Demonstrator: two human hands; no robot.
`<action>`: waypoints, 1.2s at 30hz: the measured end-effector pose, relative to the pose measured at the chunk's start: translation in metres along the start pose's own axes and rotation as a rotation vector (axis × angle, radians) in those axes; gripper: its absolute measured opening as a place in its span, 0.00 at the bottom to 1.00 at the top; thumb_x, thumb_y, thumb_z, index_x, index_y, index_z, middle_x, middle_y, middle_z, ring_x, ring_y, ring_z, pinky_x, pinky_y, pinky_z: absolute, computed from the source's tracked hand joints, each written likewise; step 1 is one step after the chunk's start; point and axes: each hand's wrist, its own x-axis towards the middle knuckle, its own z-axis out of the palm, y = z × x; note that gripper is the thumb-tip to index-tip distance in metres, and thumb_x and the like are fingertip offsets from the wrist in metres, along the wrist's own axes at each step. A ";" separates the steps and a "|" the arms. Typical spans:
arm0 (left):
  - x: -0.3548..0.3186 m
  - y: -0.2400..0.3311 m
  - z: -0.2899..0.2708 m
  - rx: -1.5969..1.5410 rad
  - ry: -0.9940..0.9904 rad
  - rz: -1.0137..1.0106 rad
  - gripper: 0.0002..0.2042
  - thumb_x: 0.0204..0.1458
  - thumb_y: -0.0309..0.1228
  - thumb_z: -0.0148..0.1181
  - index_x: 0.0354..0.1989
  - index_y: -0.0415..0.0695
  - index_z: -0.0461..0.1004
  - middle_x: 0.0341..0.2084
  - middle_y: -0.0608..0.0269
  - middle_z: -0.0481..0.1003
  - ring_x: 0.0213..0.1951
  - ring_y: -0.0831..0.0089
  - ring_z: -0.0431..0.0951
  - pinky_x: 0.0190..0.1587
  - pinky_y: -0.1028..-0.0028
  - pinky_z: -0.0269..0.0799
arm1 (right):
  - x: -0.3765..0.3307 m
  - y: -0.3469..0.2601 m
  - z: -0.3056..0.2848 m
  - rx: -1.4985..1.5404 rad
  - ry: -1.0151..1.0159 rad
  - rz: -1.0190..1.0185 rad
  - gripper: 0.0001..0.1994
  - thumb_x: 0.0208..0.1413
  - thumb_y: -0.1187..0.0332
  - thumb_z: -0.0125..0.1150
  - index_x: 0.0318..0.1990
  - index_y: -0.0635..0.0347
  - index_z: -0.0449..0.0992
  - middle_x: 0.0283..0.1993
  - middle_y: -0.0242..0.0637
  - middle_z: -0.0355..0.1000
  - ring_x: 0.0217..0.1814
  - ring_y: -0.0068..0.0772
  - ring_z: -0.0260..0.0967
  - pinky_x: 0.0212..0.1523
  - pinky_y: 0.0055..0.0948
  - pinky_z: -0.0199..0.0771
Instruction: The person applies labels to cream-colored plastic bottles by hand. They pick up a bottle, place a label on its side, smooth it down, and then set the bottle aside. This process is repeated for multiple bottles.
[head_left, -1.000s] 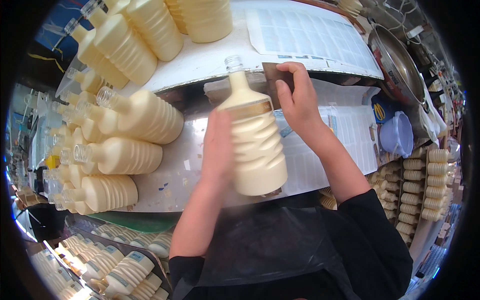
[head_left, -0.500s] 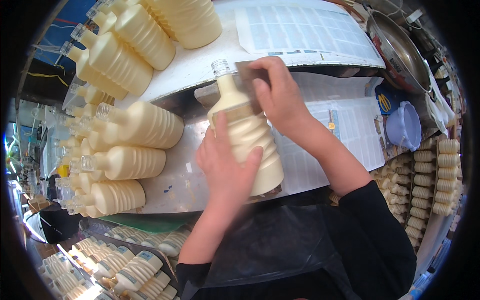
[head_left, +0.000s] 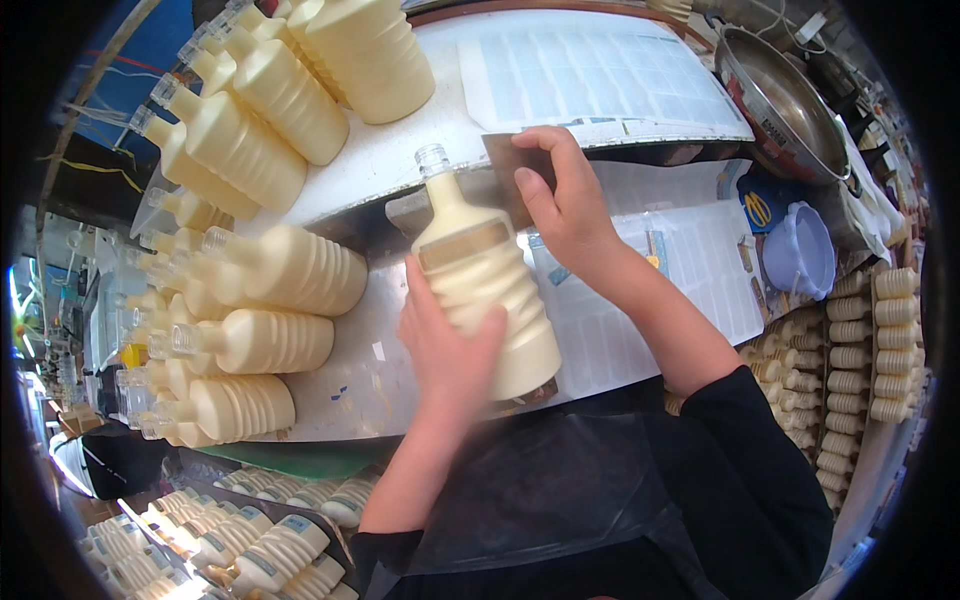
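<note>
A cream-coloured ribbed bottle (head_left: 500,290) with a clear threaded neck leans tilted in front of me. My left hand (head_left: 448,345) grips its lower body, thumb across the front and fingers round the left side. Around the bottle's shoulder runs a brownish see-through label band (head_left: 465,246). Just right of the neck, my right hand (head_left: 570,205) pinches a thin, dark flat scraper-like plate (head_left: 515,165) between thumb and fingers, apart from the bottle. Behind the bottle's shoulder shows a greyish block (head_left: 405,212), partly hidden.
Several cream bottles (head_left: 275,335) lie on the left of the bench, more (head_left: 260,100) on the white shelf beyond. Label sheets (head_left: 570,65) lie on that shelf and right of the bottle. A purple bucket (head_left: 800,250) and metal pan (head_left: 780,100) stand right. Racked bottles (head_left: 270,550) fill the lower left.
My right hand has drawn the plate slightly away from the bottle. My left fingers have come off the label band and now wrap the bottle's side lower down.
</note>
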 end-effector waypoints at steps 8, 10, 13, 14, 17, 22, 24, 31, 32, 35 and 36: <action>-0.004 0.018 0.002 -0.057 -0.002 -0.079 0.48 0.54 0.42 0.69 0.75 0.31 0.46 0.67 0.36 0.61 0.68 0.49 0.63 0.70 0.58 0.58 | 0.008 -0.054 0.028 -0.150 -0.079 0.098 0.13 0.65 0.72 0.50 0.55 0.62 0.66 0.54 0.51 0.67 0.57 0.57 0.68 0.58 0.44 0.69; -0.005 0.018 0.004 0.037 0.032 -0.030 0.47 0.53 0.41 0.69 0.74 0.32 0.48 0.65 0.37 0.63 0.66 0.45 0.65 0.67 0.57 0.60 | 0.014 -0.074 0.031 -0.263 -0.175 0.112 0.12 0.66 0.71 0.49 0.54 0.62 0.66 0.52 0.51 0.66 0.55 0.57 0.67 0.57 0.45 0.69; -0.006 0.013 0.006 0.043 0.115 0.079 0.37 0.54 0.38 0.67 0.68 0.34 0.59 0.56 0.40 0.71 0.57 0.46 0.72 0.60 0.55 0.67 | 0.018 -0.090 0.059 -0.213 -0.269 0.164 0.10 0.66 0.71 0.43 0.51 0.64 0.66 0.49 0.53 0.65 0.52 0.59 0.67 0.54 0.48 0.69; -0.004 0.018 0.000 0.004 0.088 0.067 0.33 0.54 0.38 0.67 0.66 0.35 0.63 0.54 0.42 0.73 0.56 0.47 0.74 0.59 0.56 0.68 | 0.021 -0.096 0.068 -0.163 -0.319 0.238 0.10 0.66 0.72 0.43 0.51 0.66 0.66 0.48 0.54 0.65 0.52 0.59 0.67 0.53 0.48 0.69; 0.000 0.029 0.005 -0.068 0.012 -0.039 0.25 0.56 0.39 0.65 0.58 0.38 0.71 0.50 0.46 0.77 0.55 0.51 0.77 0.57 0.58 0.70 | 0.015 -0.072 0.097 -0.794 -0.148 -0.337 0.10 0.54 0.72 0.58 0.42 0.65 0.70 0.40 0.46 0.66 0.38 0.39 0.73 0.33 0.35 0.78; 0.000 0.033 -0.001 -0.111 -0.034 -0.065 0.33 0.56 0.41 0.65 0.67 0.39 0.64 0.57 0.45 0.74 0.59 0.53 0.75 0.61 0.61 0.68 | 0.017 -0.080 0.089 -0.696 -0.296 -0.248 0.10 0.57 0.73 0.55 0.45 0.66 0.70 0.43 0.50 0.67 0.41 0.47 0.73 0.40 0.41 0.76; 0.000 0.017 0.006 -0.078 0.063 0.004 0.42 0.54 0.44 0.66 0.73 0.39 0.55 0.62 0.40 0.68 0.63 0.49 0.70 0.65 0.58 0.65 | 0.016 -0.080 0.064 -0.542 -0.295 -0.142 0.10 0.59 0.73 0.53 0.47 0.65 0.69 0.47 0.52 0.68 0.45 0.54 0.73 0.46 0.46 0.76; -0.002 0.014 -0.004 0.071 -0.072 0.024 0.51 0.48 0.42 0.68 0.78 0.43 0.43 0.65 0.40 0.60 0.64 0.45 0.66 0.66 0.56 0.63 | -0.002 -0.004 0.010 -0.214 0.033 0.044 0.16 0.61 0.74 0.53 0.57 0.61 0.67 0.54 0.51 0.68 0.58 0.55 0.68 0.59 0.43 0.70; -0.002 0.014 -0.002 0.062 -0.064 0.028 0.51 0.48 0.39 0.69 0.78 0.43 0.44 0.65 0.41 0.59 0.64 0.45 0.67 0.66 0.56 0.65 | -0.005 0.000 0.009 -0.184 0.038 0.024 0.16 0.61 0.74 0.53 0.56 0.61 0.68 0.54 0.50 0.68 0.57 0.55 0.69 0.59 0.43 0.70; -0.003 0.006 0.000 0.004 -0.054 0.008 0.52 0.47 0.39 0.69 0.78 0.43 0.42 0.64 0.42 0.60 0.64 0.46 0.66 0.66 0.56 0.65 | -0.005 0.002 0.003 -0.101 0.032 -0.050 0.14 0.63 0.75 0.52 0.56 0.61 0.68 0.54 0.48 0.68 0.57 0.52 0.69 0.59 0.41 0.70; -0.002 0.004 0.000 -0.010 -0.045 0.011 0.53 0.47 0.39 0.69 0.79 0.43 0.42 0.64 0.42 0.60 0.64 0.47 0.66 0.66 0.57 0.65 | -0.004 -0.003 0.001 -0.055 0.033 -0.022 0.14 0.63 0.75 0.52 0.56 0.61 0.68 0.55 0.48 0.68 0.57 0.51 0.69 0.59 0.40 0.70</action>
